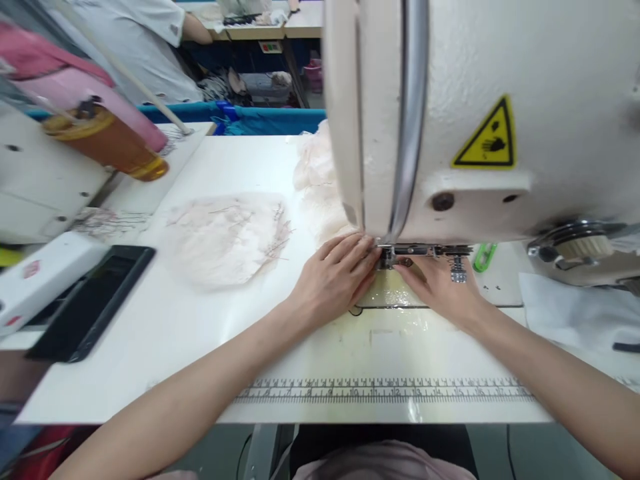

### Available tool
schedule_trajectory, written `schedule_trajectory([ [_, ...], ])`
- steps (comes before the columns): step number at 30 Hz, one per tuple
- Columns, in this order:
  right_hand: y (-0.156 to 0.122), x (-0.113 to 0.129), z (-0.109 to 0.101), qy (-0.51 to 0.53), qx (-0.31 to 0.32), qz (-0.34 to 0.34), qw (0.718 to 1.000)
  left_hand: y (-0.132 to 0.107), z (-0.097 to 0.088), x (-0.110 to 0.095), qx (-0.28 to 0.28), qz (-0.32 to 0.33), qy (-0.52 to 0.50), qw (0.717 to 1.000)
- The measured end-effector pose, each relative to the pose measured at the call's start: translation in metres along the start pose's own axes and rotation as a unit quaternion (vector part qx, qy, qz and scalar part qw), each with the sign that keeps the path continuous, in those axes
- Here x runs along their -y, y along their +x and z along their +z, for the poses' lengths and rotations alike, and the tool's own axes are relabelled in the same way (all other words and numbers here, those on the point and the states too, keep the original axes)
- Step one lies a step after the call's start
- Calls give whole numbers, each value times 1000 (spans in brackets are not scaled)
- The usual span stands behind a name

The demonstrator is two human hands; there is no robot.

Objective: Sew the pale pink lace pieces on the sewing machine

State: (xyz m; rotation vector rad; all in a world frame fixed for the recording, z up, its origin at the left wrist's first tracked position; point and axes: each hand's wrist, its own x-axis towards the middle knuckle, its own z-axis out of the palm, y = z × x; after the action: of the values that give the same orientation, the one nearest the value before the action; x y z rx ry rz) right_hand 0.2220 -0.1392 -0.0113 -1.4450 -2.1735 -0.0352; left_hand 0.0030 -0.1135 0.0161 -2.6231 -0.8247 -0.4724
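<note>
My left hand (337,277) lies at the left of the sewing machine's presser foot (387,257). Its fingers are pressed together, with the thumb tucked under, on the near end of a pale pink fabric (320,180) that runs back behind the machine head. On the other side of the foot is my right hand (445,287), its thumb pointing at the needle area. Metal parts and the machine head (480,67) cover most of its fingers; whatever they grip is hidden. A second pale fabric piece (225,237) with loose threads rests flat on the table, left of my hands.
A green thread snipper (485,257) lies right of the foot. Along the table's front edge runs a printed ruler (390,390). At left are a black phone-like slab (95,300), a white box (50,277) and an amber thread cone (110,140). Another person's arm (196,28) shows behind.
</note>
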Motion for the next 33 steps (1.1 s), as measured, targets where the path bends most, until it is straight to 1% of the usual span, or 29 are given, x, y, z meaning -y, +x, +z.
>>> schedule_trajectory([
  [2, -2, -1, -1, 13, -4, -7, 1000, 0, -6, -2, -5, 3, 20, 1000],
  [3, -3, -1, -1, 13, -10, -8, 1000, 1, -10, -1, 2, -2, 30, 1000],
  [4, -5, -2, -1, 9, -16, 8, 1000, 1, -15, 2, 19, -19, 39, 999],
  [5, -6, -2, -1, 6, -20, 24, 1000, 1, -21, 7, 47, -55, 46, 996],
  [6, -7, -2, -1, 7, -13, 33, 999, 1, -28, 14, 83, -113, 49, 989],
  [7, -8, -3, -1, 8, -5, 33, 999, -1, -35, 23, 120, -183, 50, 974],
  [9, -8, -2, -2, 5, 11, 17, 1000, -9, -48, 43, 181, -327, 40, 927],
  [10, -7, -2, -3, 1, 21, 7, 1000, -15, -54, 53, 191, -361, 40, 912],
  [12, -5, 0, -6, -10, 34, -10, 999, -29, -61, 70, 204, -393, 32, 896],
  [15, -2, 1, -9, -33, 37, -29, 998, -48, -63, 81, 193, -422, 5, 886],
  [17, -1, 1, -10, -56, 34, -41, 997, -56, -61, 80, 169, -444, -11, 880],
  [21, 0, 0, -9, -95, 14, -62, 993, -63, -57, 77, 112, -481, -60, 867],
  [23, 0, -1, -8, -106, 6, -72, 992, -68, -57, 81, 75, -496, -90, 860],
  [25, 0, -1, -6, -109, -10, -78, 991, -75, -58, 90, 26, -511, -112, 852],
  [27, -1, -2, -5, -110, -30, -81, 990, -85, -62, 103, -45, -532, -111, 838],
  [29, -1, -2, -5, -112, -46, -89, 989, -95, -71, 117, -146, -559, -70, 813],
  [31, 0, -3, -5, -113, -57, -102, 987, -102, -87, 128, -261, -574, 1, 776],
  [32, 0, -3, -5, -112, -64, -108, 986, -104, -96, 130, -310, -571, 38, 759],
  [33, 0, -3, -5, -109, -75, -114, 985, -104, -106, 129, -348, -562, 70, 747],
])
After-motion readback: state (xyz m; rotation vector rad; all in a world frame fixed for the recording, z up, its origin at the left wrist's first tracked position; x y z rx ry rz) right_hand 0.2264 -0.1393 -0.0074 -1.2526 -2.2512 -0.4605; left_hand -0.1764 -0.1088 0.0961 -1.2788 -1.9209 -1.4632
